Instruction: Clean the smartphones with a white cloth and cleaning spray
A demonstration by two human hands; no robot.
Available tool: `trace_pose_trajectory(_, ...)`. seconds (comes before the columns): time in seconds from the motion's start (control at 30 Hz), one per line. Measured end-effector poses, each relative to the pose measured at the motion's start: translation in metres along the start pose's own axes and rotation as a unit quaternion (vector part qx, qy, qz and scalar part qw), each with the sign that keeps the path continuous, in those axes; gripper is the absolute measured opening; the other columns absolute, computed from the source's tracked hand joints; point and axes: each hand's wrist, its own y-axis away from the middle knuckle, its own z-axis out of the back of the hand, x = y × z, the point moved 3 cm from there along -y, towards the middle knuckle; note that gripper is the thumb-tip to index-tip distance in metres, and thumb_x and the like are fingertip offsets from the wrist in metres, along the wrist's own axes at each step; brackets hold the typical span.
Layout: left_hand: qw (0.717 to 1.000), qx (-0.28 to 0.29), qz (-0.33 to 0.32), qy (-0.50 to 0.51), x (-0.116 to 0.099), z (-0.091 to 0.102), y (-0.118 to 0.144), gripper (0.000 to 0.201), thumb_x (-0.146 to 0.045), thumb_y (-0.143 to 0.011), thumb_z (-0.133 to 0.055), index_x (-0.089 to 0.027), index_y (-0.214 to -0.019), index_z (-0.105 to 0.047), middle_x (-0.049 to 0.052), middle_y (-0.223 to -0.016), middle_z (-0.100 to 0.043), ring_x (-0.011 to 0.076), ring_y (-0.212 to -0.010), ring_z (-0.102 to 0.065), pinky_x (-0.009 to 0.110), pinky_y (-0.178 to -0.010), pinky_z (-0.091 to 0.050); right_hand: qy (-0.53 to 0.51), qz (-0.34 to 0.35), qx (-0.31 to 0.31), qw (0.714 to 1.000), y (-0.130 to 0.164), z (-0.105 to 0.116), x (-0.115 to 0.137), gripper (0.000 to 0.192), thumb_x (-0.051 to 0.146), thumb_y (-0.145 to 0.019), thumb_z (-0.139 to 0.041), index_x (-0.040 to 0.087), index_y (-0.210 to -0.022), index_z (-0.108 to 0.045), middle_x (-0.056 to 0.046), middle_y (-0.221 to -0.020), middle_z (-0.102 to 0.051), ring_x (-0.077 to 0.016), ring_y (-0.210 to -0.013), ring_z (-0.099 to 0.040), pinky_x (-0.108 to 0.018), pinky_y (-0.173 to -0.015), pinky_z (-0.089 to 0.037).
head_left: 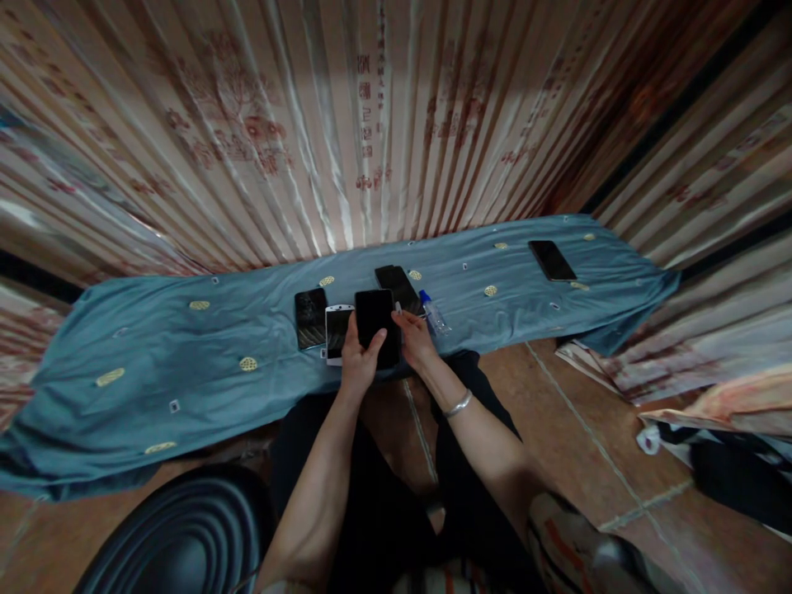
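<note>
Steadying black phone [374,313], seemingly: left hand [360,355] clasps it, thumb across front; right hand [414,337] pinches small pale item [398,308] by its right edge; bottle [436,314] just right, apparently handy.

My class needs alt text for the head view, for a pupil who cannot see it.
A person's left hand holds a dark-screened phone, the right hand at its edge. More phones and a blue-capped bottle lie on a blue cloth before a patterned curtain.
</note>
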Motion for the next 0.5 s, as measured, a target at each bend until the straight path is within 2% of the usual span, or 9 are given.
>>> trace_pose_trajectory(0.13, 1.0, -0.003, 0.006, -0.005, 0.004, 0.001, 0.0, 0.076, -0.02, -0.055, -0.087, -0.02, -0.126, -0.059, 0.011, -0.137, -0.058, 0.0308, -0.143, -0.036, 0.04, -0.118, -0.028, 0.029, 0.032, 0.01, 0.999, 0.001, -0.005, -0.002, 0.029, 0.047, -0.062, -0.078, 0.021, -0.071, -0.068, 0.003, -0.067, -0.07, -0.0162, -0.076, -0.064, -0.029, -0.074, -0.052)
trace_pose_trajectory(0.27, 0.998, -0.027, 0.021, -0.047, 0.01, 0.001, -0.003, 0.086, -0.022, -0.051, -0.09, -0.016, -0.13, -0.056, 0.015, -0.143, -0.052, 0.0315, -0.144, -0.034, 0.039, -0.12, -0.022, 0.095, 0.086, 0.066, 0.99, 0.009, -0.012, 0.002, 0.041, 0.053, -0.075, -0.068, 0.021, -0.099, -0.074, -0.003, -0.103, -0.076, -0.0228, -0.108, -0.065, -0.038, -0.099, -0.049)
trace_pose_trajectory(0.4, 0.999, -0.023, 0.038, 0.007, 0.015, -0.001, -0.006, 0.074, -0.025, -0.056, -0.087, -0.017, -0.124, -0.06, 0.012, -0.134, -0.06, 0.0288, -0.139, -0.043, 0.039, -0.119, -0.024, 0.203, 0.126, 0.113, 0.964, 0.022, -0.016, 0.003, 0.057, 0.055, -0.089, -0.052, 0.022, -0.136, -0.058, -0.004, -0.143, -0.056, -0.0223, -0.138, -0.046, -0.043, -0.118, -0.033)
trace_pose_trajectory(0.5, 0.995, -0.016, 0.072, 0.062, 0.019, 0.0, -0.009, 0.056, -0.029, -0.063, -0.082, -0.018, -0.115, -0.066, 0.01, -0.123, -0.068, 0.0285, -0.134, -0.049, 0.04, -0.116, -0.03, 0.277, 0.167, 0.153, 0.934, 0.036, -0.02, 0.005, 0.059, 0.051, -0.097, -0.042, 0.025, -0.15, -0.04, -0.003, -0.155, -0.041, -0.02, -0.145, -0.035, -0.043, -0.12, -0.03)
